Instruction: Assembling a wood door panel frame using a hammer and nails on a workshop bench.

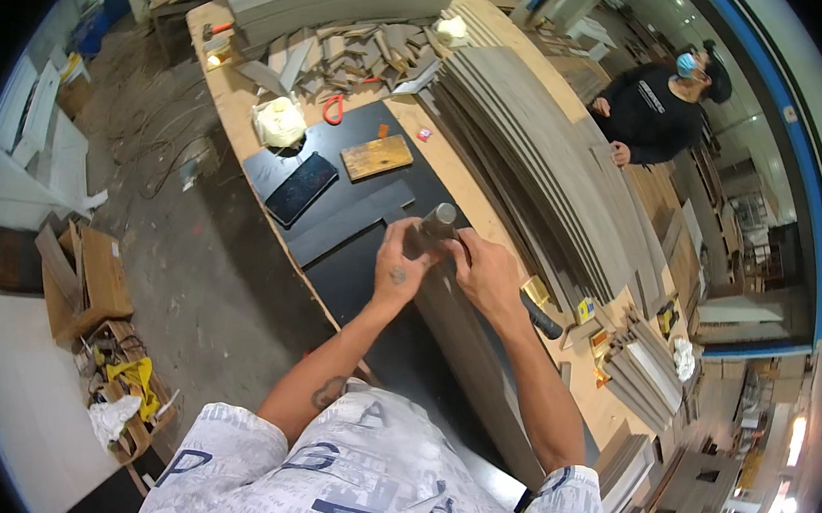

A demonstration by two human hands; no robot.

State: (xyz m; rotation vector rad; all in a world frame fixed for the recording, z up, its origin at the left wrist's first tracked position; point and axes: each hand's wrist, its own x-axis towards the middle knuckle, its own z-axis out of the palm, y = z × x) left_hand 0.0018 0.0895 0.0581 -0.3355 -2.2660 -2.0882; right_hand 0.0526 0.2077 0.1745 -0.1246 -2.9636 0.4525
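Observation:
A long grey wooden board (pixel 473 360) lies lengthwise in front of me on a black sheet, its near end by my body. At its far end my left hand (pixel 403 264) is closed, fingers curled round the board's end. My right hand (pixel 488 275) is closed on a hammer, close up by its head. The round metal hammer head (pixel 441 218) stands up between both hands, and the black grip (pixel 542 319) sticks out past my right wrist. Whatever is pinched between the fingertips, if anything, is hidden.
Left of my hands lie a dark phone (pixel 302 189), a wooden block (pixel 377 158) and a grey flat strip (pixel 350 222). Beyond them are red-handled scissors (pixel 333 108), a white roll (pixel 279 123) and wood offcuts (pixel 350 56). Stacked boards (pixel 528 149) fill the right; a co-worker (pixel 653 112) stands behind.

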